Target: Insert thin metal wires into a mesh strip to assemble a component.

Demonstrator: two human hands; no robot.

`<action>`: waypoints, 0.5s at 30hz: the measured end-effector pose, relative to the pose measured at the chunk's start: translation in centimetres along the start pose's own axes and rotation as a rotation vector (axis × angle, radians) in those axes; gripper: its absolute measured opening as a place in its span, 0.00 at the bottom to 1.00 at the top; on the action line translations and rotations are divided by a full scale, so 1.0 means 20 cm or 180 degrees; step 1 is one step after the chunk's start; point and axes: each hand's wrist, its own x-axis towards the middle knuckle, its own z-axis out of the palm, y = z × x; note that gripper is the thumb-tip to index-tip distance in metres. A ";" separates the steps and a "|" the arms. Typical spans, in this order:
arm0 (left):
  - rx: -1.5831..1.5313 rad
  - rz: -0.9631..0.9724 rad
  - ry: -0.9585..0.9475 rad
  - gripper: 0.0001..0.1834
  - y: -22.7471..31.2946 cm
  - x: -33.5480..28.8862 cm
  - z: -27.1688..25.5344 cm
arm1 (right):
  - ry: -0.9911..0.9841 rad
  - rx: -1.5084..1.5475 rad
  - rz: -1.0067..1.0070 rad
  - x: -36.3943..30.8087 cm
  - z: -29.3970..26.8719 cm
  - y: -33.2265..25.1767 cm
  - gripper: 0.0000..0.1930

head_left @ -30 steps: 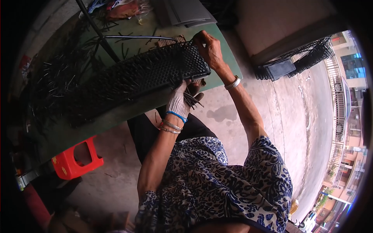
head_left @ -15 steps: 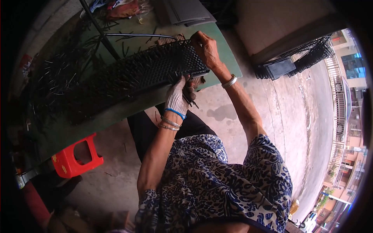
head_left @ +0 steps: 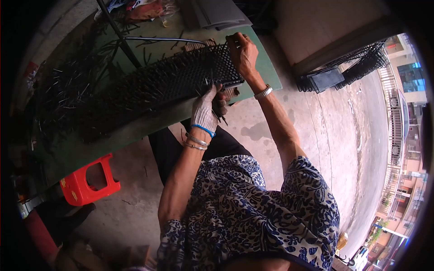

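A long black perforated panel (head_left: 181,81) lies across the green table, thick with thin black strips standing up along its left and middle parts. My left hand (head_left: 207,108), in a pale knitted glove, is closed at the panel's near edge around a bunch of thin black strips (head_left: 221,119), whose ends poke out below the fingers. My bare right hand (head_left: 244,55) is at the panel's far right corner, its fingertips pinched together over the holes. Whatever lies between those fingertips is hidden or too small to make out.
Loose black strips (head_left: 72,86) are heaped on the left of the green table (head_left: 264,67). A dark pole (head_left: 115,27) and grey sheets (head_left: 217,13) are at the back. A red stool (head_left: 92,180) stands at lower left. Cardboard (head_left: 231,93) shows under the panel.
My right hand has shifted slightly right and up along the panel's end. The left hand stays near the same edge, and fewer strip ends show beneath it.
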 end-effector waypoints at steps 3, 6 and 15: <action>-0.0051 -0.0079 0.0023 0.11 0.00 0.03 -0.01 | 0.0166 -0.0102 -0.0013 -0.02 0.00 0.02 0.09; -0.0209 -0.0196 -0.0016 0.11 0.00 0.05 -0.02 | 0.0100 -0.0102 -0.0037 -0.02 -0.02 0.01 0.09; -0.0100 -0.0213 0.0031 0.11 0.00 0.05 0.00 | -0.0367 -0.0338 -0.0495 -0.02 -0.04 0.04 0.08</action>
